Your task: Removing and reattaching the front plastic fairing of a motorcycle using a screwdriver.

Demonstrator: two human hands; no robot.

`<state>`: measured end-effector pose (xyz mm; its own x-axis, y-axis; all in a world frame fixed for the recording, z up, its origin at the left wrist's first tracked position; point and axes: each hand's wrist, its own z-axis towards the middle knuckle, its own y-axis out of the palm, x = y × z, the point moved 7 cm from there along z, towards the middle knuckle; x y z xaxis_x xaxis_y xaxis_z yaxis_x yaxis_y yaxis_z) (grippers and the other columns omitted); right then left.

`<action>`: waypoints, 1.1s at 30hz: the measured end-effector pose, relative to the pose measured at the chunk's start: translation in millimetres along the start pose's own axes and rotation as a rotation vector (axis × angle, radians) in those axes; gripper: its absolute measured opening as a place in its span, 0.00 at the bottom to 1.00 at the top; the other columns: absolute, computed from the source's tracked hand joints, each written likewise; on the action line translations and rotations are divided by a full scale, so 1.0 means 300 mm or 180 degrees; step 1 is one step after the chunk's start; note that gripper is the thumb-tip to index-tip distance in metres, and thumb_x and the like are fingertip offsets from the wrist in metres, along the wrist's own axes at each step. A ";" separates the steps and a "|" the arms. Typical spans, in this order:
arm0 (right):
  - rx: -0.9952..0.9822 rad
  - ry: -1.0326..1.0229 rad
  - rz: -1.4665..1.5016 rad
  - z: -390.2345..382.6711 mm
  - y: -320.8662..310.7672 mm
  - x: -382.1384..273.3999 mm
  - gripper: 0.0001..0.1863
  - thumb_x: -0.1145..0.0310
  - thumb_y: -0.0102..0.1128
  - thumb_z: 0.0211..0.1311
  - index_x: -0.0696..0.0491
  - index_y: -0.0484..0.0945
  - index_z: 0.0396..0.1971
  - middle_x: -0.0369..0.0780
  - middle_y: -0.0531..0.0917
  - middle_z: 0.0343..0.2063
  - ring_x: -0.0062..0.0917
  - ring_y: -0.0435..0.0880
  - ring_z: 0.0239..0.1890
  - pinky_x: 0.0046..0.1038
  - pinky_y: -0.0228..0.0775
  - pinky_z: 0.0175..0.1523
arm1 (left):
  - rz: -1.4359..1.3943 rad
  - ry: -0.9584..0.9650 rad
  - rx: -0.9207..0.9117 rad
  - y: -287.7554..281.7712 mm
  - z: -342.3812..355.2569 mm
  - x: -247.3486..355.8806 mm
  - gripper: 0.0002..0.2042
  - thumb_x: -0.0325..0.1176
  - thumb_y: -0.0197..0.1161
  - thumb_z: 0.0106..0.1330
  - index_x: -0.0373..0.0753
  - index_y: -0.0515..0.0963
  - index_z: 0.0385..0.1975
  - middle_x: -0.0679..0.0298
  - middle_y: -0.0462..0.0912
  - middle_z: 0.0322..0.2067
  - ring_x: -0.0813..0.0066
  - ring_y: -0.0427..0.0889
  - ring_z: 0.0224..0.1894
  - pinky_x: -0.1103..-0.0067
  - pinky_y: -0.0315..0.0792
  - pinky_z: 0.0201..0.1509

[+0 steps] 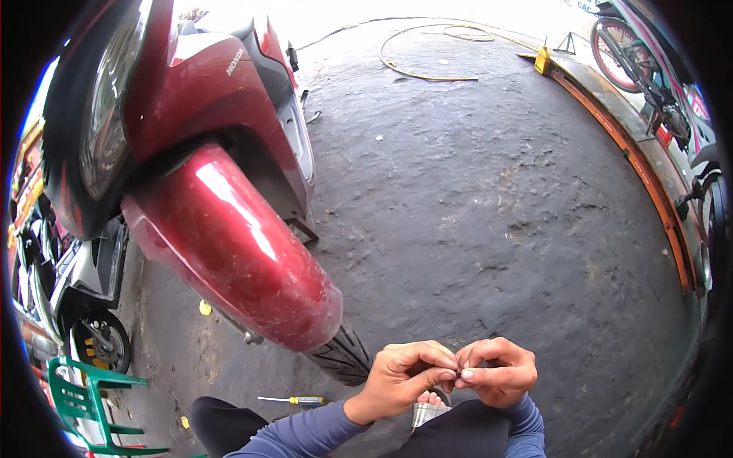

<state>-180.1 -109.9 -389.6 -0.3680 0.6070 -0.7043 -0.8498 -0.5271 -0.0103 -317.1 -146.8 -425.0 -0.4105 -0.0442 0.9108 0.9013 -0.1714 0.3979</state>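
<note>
Above my knees, my left hand (412, 375) and my right hand (500, 372) meet fingertip to fingertip. Both are closed in a pinch on a tiny dark piece (458, 374) between them, too small and too covered to name. Just beyond my left hand is the black front tyre (342, 357) of a red scooter, under its glossy red front mudguard (237, 252). Scuffs mark the lower end of the mudguard. A screwdriver (294, 399) with a yellowish handle lies on the ground left of my left forearm.
The red scooter's body (206, 91) stands close on the left. A green plastic chair (88, 397) and another scooter (84, 305) are farther left. An orange-edged lift ramp (641, 168) runs along the right, with a motorcycle (634, 57) above it. A yellow hose (427, 76) curls across the dark, rough floor.
</note>
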 end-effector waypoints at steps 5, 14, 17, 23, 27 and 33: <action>0.0183 -0.0512 0.0260 -0.019 -0.050 -0.026 0.15 0.92 0.65 0.42 0.62 0.84 0.33 0.44 0.79 0.32 0.28 0.82 0.27 0.32 0.80 0.36 | 0.0566 0.0589 -0.0366 0.066 0.064 0.043 0.04 0.19 0.64 0.61 0.32 0.77 0.33 0.55 0.83 0.31 0.70 0.83 0.33 0.78 0.78 0.36; 0.0248 -0.0469 0.0539 -0.017 -0.063 -0.018 0.11 0.88 0.67 0.47 0.62 0.83 0.32 0.45 0.79 0.32 0.28 0.82 0.27 0.30 0.79 0.34 | 0.0215 0.0679 -0.0723 0.113 0.053 0.033 0.04 0.18 0.62 0.63 0.32 0.77 0.36 0.54 0.82 0.34 0.73 0.82 0.31 0.79 0.78 0.34; 0.0728 -0.0367 0.0424 -0.032 -0.078 0.000 0.12 0.79 0.70 0.51 0.63 0.81 0.37 0.45 0.80 0.31 0.28 0.83 0.27 0.27 0.79 0.32 | -0.0439 0.0473 -0.0131 0.099 0.051 -0.007 0.07 0.17 0.57 0.65 0.31 0.77 0.40 0.53 0.79 0.38 0.75 0.80 0.31 0.83 0.78 0.32; 0.0654 -0.0310 0.0355 -0.018 -0.067 -0.018 0.11 0.80 0.69 0.53 0.63 0.81 0.37 0.46 0.81 0.29 0.28 0.82 0.26 0.29 0.79 0.31 | 0.0033 0.0608 -0.0163 0.084 0.044 0.029 0.07 0.15 0.60 0.63 0.30 0.77 0.38 0.54 0.80 0.35 0.73 0.81 0.31 0.80 0.80 0.34; 0.0624 -0.0191 0.0429 -0.013 -0.043 -0.004 0.11 0.81 0.67 0.55 0.63 0.80 0.39 0.46 0.81 0.29 0.28 0.83 0.27 0.31 0.79 0.32 | -0.0107 0.0495 0.0153 0.062 0.037 0.025 0.05 0.16 0.63 0.60 0.29 0.78 0.35 0.54 0.81 0.31 0.72 0.81 0.31 0.79 0.78 0.32; 0.0517 -0.0092 0.0410 -0.004 -0.026 -0.009 0.12 0.82 0.67 0.54 0.60 0.80 0.39 0.46 0.81 0.31 0.30 0.84 0.30 0.31 0.80 0.35 | -0.0235 0.0315 0.0170 0.028 0.025 0.031 0.09 0.14 0.61 0.60 0.30 0.80 0.38 0.53 0.80 0.38 0.74 0.81 0.33 0.81 0.78 0.34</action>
<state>-172.1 -108.3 -388.6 -0.4862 0.5590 -0.6717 -0.8439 -0.4999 0.1948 -312.1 -141.2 -412.4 -0.4853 -0.1306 0.8645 0.8731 -0.1254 0.4712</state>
